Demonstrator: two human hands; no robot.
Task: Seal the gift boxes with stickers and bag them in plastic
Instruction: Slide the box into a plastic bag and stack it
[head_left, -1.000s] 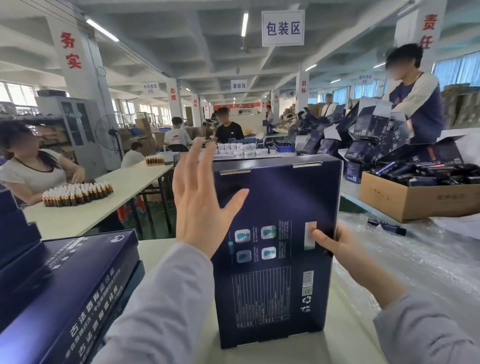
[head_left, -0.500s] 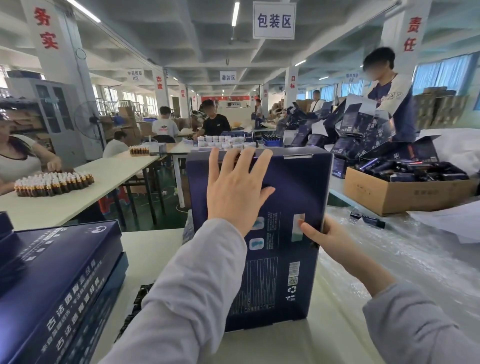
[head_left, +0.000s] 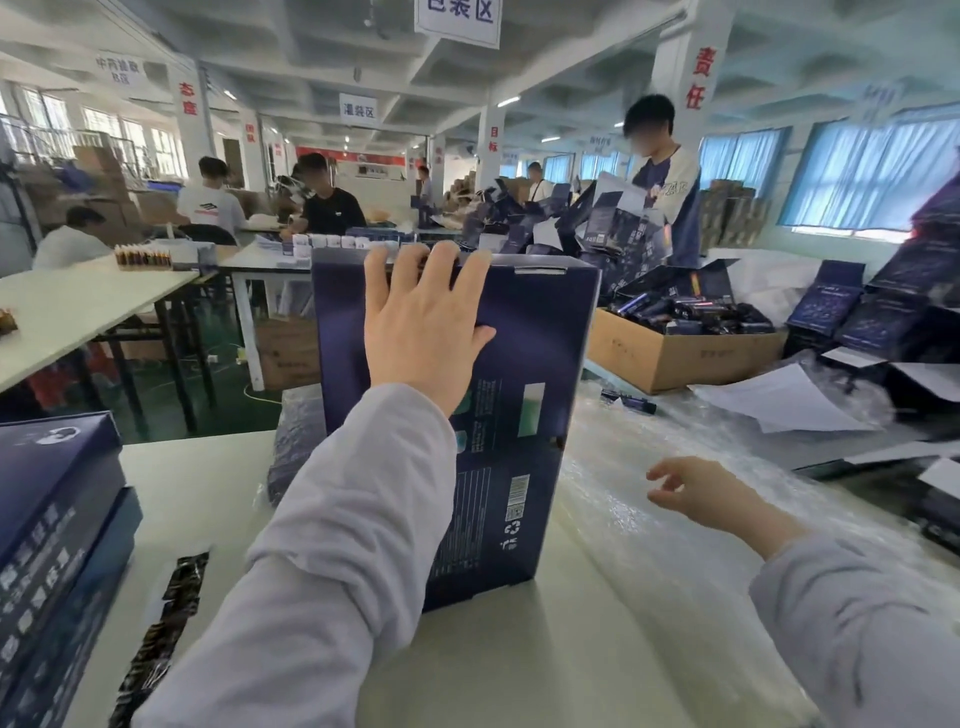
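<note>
A dark blue gift box (head_left: 524, 358) stands upright on the white table (head_left: 597, 649) in front of me. My left hand (head_left: 421, 332) lies flat against its near face, fingertips over the top edge, thumb spread to the right. My right hand (head_left: 696, 488) hovers low to the right of the box, fingers loosely curled, holding nothing, above a sheet of clear plastic (head_left: 691, 457) spread over the table. Two clear seal stickers sit on the box's top edge.
Stacked blue gift boxes (head_left: 52, 519) lie at my left. A dark strip (head_left: 166, 618) lies on the table beside them. A cardboard carton (head_left: 675, 353) of small boxes stands behind the plastic, with white papers (head_left: 779, 397) and more blue boxes at right. Several people work at other tables.
My left hand slid up the box face until its fingers reached the top edge. My right hand let go of the box's right side and dropped away over the plastic.
</note>
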